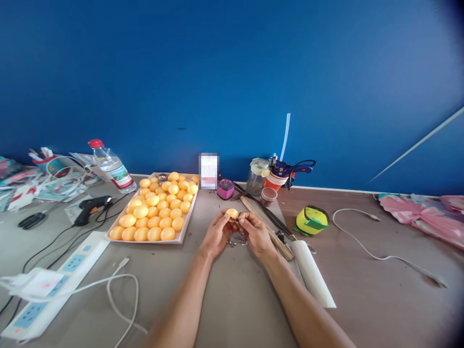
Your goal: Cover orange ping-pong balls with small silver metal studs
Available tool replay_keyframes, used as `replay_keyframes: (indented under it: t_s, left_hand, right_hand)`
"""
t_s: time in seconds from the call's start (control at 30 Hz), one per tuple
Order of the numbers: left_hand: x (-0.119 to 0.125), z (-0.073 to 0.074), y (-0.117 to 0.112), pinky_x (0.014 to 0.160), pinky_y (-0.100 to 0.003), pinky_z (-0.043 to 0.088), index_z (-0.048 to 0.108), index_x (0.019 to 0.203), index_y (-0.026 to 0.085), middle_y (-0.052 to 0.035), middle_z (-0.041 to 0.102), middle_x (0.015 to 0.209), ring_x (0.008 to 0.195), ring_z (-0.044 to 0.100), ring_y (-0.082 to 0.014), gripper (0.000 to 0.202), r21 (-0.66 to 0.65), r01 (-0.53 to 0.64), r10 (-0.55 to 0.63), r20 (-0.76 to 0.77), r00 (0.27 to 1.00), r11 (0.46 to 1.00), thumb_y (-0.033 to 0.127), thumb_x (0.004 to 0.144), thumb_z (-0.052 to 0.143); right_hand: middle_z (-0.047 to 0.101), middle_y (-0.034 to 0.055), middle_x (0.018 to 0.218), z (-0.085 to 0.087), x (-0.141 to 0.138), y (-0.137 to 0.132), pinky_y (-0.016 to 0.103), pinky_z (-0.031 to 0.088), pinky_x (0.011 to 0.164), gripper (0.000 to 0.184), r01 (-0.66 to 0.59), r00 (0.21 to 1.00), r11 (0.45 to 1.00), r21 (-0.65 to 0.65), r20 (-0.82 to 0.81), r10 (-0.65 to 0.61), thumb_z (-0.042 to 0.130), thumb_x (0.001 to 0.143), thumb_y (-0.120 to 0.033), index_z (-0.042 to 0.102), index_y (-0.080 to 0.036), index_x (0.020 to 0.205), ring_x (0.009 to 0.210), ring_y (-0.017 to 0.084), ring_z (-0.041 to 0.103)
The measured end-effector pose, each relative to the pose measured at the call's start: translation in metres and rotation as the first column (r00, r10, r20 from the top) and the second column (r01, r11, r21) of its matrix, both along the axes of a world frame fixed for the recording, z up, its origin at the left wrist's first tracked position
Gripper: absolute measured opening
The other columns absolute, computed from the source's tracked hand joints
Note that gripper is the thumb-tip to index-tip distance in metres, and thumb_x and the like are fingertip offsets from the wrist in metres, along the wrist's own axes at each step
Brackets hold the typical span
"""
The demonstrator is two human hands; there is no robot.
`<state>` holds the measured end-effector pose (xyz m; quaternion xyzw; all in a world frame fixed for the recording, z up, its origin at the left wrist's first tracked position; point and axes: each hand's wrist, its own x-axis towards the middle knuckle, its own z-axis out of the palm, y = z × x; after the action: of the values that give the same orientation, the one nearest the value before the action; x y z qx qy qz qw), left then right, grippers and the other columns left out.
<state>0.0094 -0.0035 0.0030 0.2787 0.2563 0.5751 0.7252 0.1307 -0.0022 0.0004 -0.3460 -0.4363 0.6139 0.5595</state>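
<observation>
Above the middle of the desk, my left hand (216,236) is closed around an orange ping-pong ball (232,213), thumb and fingers on its side. Against the ball's lower right edge, my right hand (256,236) has its thumb and fingertips pinched together. Something small and dark shows at these fingertips, too small to name. Several tiny dark and shiny pieces (232,244) lie on the desk beneath the hands. To the left, a shallow box (145,240) is filled with more orange balls (153,234).
Thin wooden sticks (266,227) and a white roll (313,274) lie right of my hands. Behind stand a purple container (225,189), a glass jar (256,178) and a yellow-green object (311,220). Left are a power strip (60,285), glue gun (90,209) and water bottle (114,166).
</observation>
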Motion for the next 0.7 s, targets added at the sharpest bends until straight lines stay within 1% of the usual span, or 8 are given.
replay_keyframes:
  t_s: [0.27,0.5,0.63,0.7]
  left_hand:
    - [0.0007,-0.0026,0.0005,0.062,-0.025,0.041,0.057,0.092,0.014,-0.0018,0.059,0.077,0.064,0.055,-0.0113,0.021,0.040,0.002,-0.002,-0.018,1.000,0.999,0.030,0.079,0.062]
    - [0.0031,-0.0010,-0.0020,0.063,-0.026,0.041,0.056,0.092,0.015,-0.0011,0.058,0.076,0.062,0.053,-0.0106,0.028,0.088,-0.031,0.037,-0.066,0.997,0.996,0.034,0.075,0.066]
    - [0.0041,-0.0004,-0.0033,0.063,-0.026,0.040,0.056,0.093,0.015,-0.0005,0.057,0.075,0.062,0.053,-0.0102,0.029,0.091,-0.035,0.043,-0.085,0.995,0.995,0.035,0.075,0.066]
    - [0.0047,-0.0013,-0.0034,0.063,-0.026,0.041,0.056,0.093,0.015,-0.0005,0.057,0.075,0.062,0.053,-0.0103,0.030,0.094,-0.040,0.049,-0.094,0.994,0.995,0.036,0.074,0.067]
  right_hand:
    - [0.050,-0.0047,0.057,-0.0040,0.0003,0.0021,0.023,0.033,0.057,0.018,0.006,0.999,1.000,-0.025,0.038,-0.005,0.065,0.072,-0.034,0.057,-0.018,0.072,0.055,0.009,0.043]
    - [0.051,-0.0048,0.056,0.0003,0.0008,0.0020,0.023,0.033,0.056,0.015,0.009,1.000,0.998,-0.061,0.001,-0.009,0.068,0.069,-0.029,0.057,-0.018,0.070,0.054,0.009,0.044]
    - [0.053,-0.0047,0.055,0.0035,0.0007,0.0021,0.023,0.034,0.056,0.016,0.000,1.000,0.996,-0.093,-0.027,-0.002,0.069,0.065,-0.027,0.056,-0.017,0.067,0.053,0.009,0.045]
    - [0.053,-0.0054,0.055,0.0033,0.0000,0.0024,0.023,0.035,0.055,0.017,0.015,0.999,0.994,-0.105,-0.038,-0.019,0.069,0.064,-0.026,0.055,-0.018,0.068,0.052,0.008,0.045]
